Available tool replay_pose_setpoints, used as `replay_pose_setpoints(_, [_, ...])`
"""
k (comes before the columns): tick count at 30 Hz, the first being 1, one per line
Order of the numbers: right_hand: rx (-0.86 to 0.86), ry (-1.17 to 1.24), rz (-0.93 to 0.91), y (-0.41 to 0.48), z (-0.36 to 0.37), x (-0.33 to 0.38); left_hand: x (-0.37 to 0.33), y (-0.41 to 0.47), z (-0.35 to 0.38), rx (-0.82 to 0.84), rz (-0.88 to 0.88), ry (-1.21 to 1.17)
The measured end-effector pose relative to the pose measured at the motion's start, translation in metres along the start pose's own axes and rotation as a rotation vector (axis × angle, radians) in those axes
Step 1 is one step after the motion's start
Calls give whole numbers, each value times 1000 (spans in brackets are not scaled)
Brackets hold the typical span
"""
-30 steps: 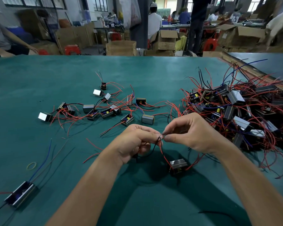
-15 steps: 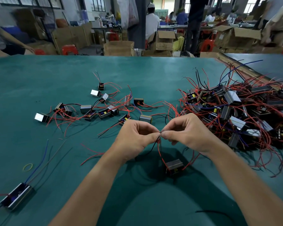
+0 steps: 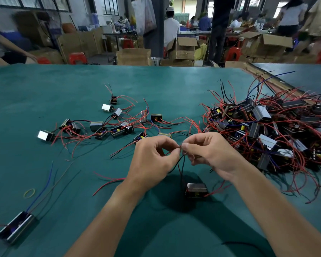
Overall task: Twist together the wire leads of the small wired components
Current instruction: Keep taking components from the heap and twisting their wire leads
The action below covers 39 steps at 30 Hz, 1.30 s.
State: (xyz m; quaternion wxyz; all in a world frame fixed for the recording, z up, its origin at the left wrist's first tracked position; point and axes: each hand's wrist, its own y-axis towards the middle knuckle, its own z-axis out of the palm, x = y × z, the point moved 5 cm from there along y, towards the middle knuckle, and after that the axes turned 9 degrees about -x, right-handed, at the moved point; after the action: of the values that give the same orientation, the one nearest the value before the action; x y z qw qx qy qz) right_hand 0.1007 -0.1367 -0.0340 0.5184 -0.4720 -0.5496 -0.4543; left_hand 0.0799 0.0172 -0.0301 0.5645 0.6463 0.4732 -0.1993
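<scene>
A small dark wired component (image 3: 196, 190) with a silvery top hangs just above the green table (image 3: 44, 164) under my hands. Its thin black and red leads (image 3: 181, 164) rise to my fingertips. My left hand (image 3: 154, 158) and my right hand (image 3: 209, 153) meet tip to tip, each pinching the lead ends between thumb and forefinger. The pinched wire ends are hidden by my fingers.
A big tangled heap of like components (image 3: 271, 130) with red, black and blue wires fills the right. Several spread-out components (image 3: 104, 125) lie at centre left. A longer silver unit (image 3: 15, 227) and a yellow rubber band (image 3: 29, 193) lie at near left. Loose red wires (image 3: 109, 179) lie by my left wrist.
My hands have risen slightly and stayed pinched together on the leads. The component below has swung a little and turned its silvery top toward me.
</scene>
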Motion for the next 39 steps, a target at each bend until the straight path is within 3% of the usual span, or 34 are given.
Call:
replay_pose_setpoints(7, [-129, -237, -141, 4, -1, -3, 8, -5, 10, 119, -55, 38])
replay_pose_setpoints(11, [-15, -198, -11, 4, -2, -5, 13, 0, 5, 34, -155, 9])
replay_pose_setpoints(14, [191, -166, 79, -3, 4, -7, 18, 3, 2, -36, -288, -61])
replay_pose_setpoints(18, [325, -429, -99, -14, 25, -8, 16, 4, 2, -88, -378, -210])
replay_pose_setpoints(20, [287, -500, -171, -17, 37, -12, 12, 3, 3, -64, -368, -271])
replay_pose_setpoints(26, [250, -540, -159, -13, 41, -19, -7, 5, 0, -17, -198, -413])
replay_pose_setpoints(31, [293, -434, -95, -13, 41, -19, -7, 8, -2, -26, -128, -335])
replay_pose_setpoints(35, [157, -285, -33, -5, 35, -10, 2, 17, -17, -194, -160, -306])
replay_pose_setpoints(39, [-201, -193, -193, 1, -10, 28, 29, 21, -42, -476, -324, -380])
